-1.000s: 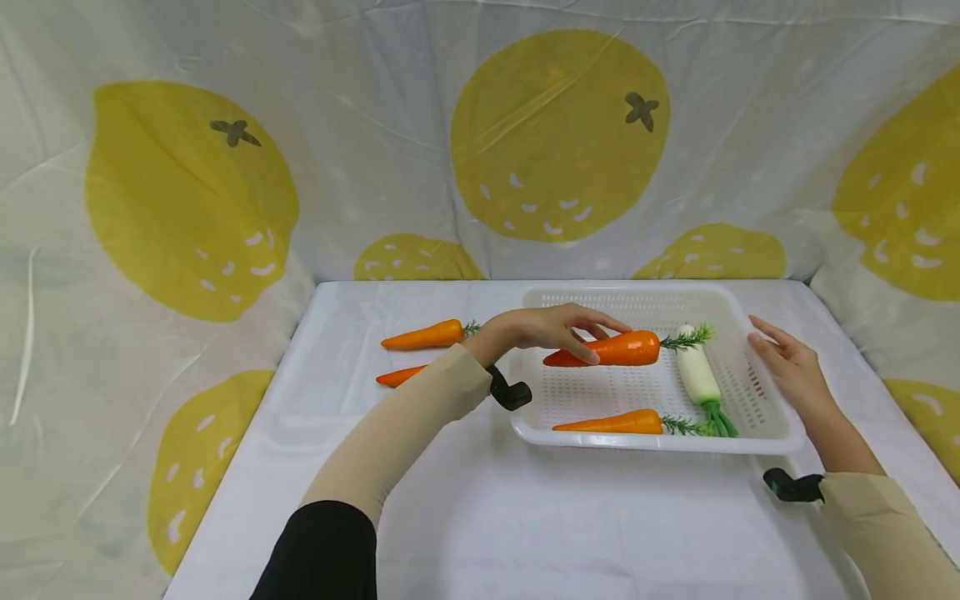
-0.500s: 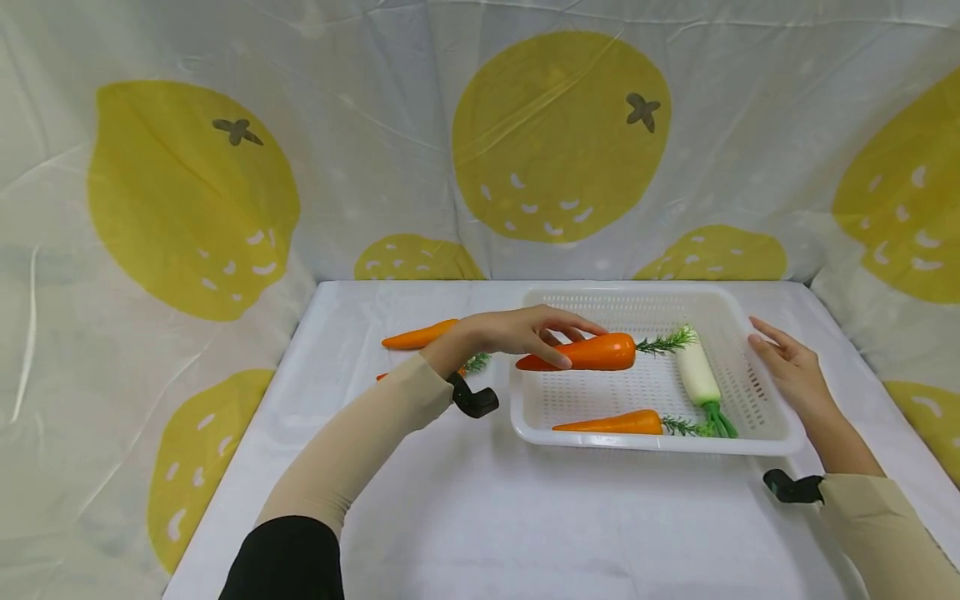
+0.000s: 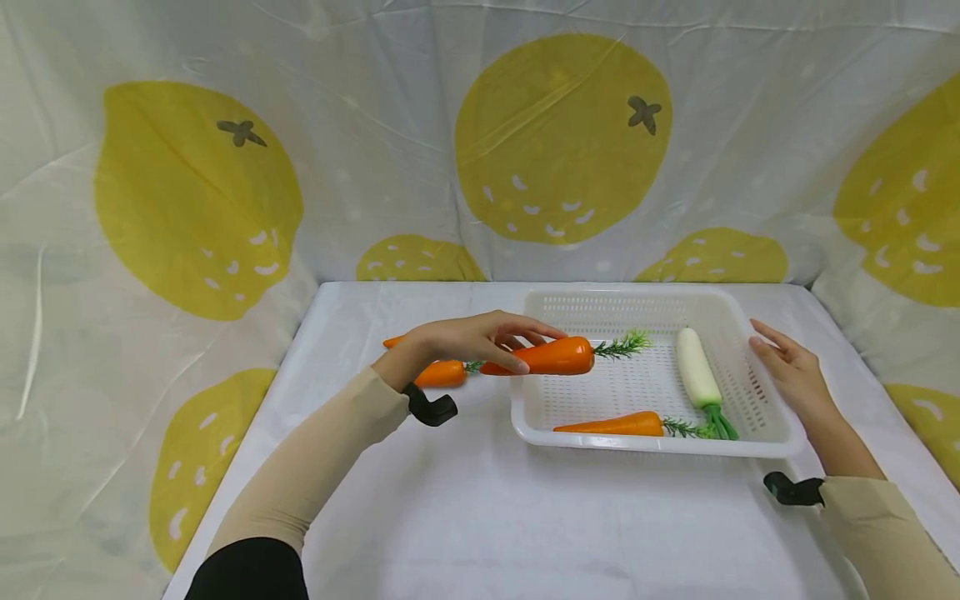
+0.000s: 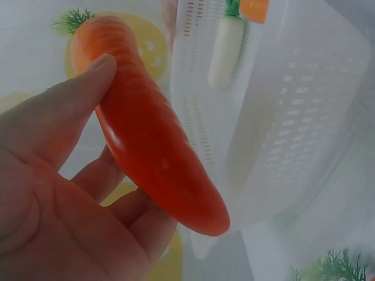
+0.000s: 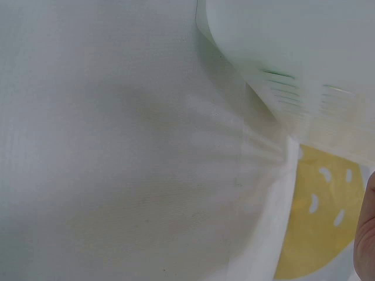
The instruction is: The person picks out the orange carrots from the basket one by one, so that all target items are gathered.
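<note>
My left hand (image 3: 480, 337) pinches a glossy orange carrot (image 3: 558, 357) with a green leafy top, thumb on one side and fingers on the other. In the head view this carrot lies level across the left rim of a white perforated basket (image 3: 645, 446). The left wrist view shows the thumb on the carrot's thicker part, its pointed tip (image 4: 208, 216) free. Inside the basket are a white radish (image 3: 697, 367) and another carrot (image 3: 622, 424). My right hand (image 3: 795, 371) rests at the basket's right rim, fingers extended; only a sliver of it shows in the right wrist view.
Two more carrots lie on the white cloth left of the basket: one nearer (image 3: 442, 374), and one farther (image 3: 393, 342) mostly hidden behind my left hand. A lemon-printed curtain (image 3: 562, 142) stands behind and at both sides.
My left hand has carried the carrot leftward, from over the middle of the basket to its left rim. The radish is now fully uncovered. My right hand and the basket stay put.
</note>
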Tool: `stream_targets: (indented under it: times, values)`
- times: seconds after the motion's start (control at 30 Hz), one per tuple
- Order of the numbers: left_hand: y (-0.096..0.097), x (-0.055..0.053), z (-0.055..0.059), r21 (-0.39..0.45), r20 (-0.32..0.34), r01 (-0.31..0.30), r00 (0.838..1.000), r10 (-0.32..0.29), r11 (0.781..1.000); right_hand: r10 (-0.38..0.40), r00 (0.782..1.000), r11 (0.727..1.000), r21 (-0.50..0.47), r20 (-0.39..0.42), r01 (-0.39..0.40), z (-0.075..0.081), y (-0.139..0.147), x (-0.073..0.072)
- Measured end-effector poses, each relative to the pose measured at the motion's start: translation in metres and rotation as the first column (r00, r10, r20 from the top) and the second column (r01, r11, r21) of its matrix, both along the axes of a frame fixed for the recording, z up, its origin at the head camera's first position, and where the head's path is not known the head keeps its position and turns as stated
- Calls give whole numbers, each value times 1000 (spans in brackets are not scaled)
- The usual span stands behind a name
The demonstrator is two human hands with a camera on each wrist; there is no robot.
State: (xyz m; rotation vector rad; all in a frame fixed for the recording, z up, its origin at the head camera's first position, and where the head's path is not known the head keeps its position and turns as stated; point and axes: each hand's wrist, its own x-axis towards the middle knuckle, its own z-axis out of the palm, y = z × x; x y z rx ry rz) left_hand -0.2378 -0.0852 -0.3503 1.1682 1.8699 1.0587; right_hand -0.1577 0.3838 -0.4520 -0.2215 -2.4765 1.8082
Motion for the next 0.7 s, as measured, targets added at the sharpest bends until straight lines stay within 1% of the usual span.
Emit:
stream_targets:
  times: [0.17,0.33,0.43,0.6,0.7]
  values:
    - [-20,7,0,-28,-1,-43,999,43,999,3,1000,1000,1,-1,-3,0,0,0]
    - [-41,15,-3,-35,-6,-90,996,90,995,3,1000,1000,-4,-7,-3,0,0,1]
    - [-53,18,-7,-32,7,-111,994,112,993,7,1000,1000,-3,-4,-7,0,0,1]
    - [-71,23,-11,-54,57,-153,986,156,987,7,1000,1000,-7,7,-7,0,0,0]
    - [-80,25,-14,-59,62,-162,984,166,985,6,1000,1000,-6,9,-6,0,0,0]
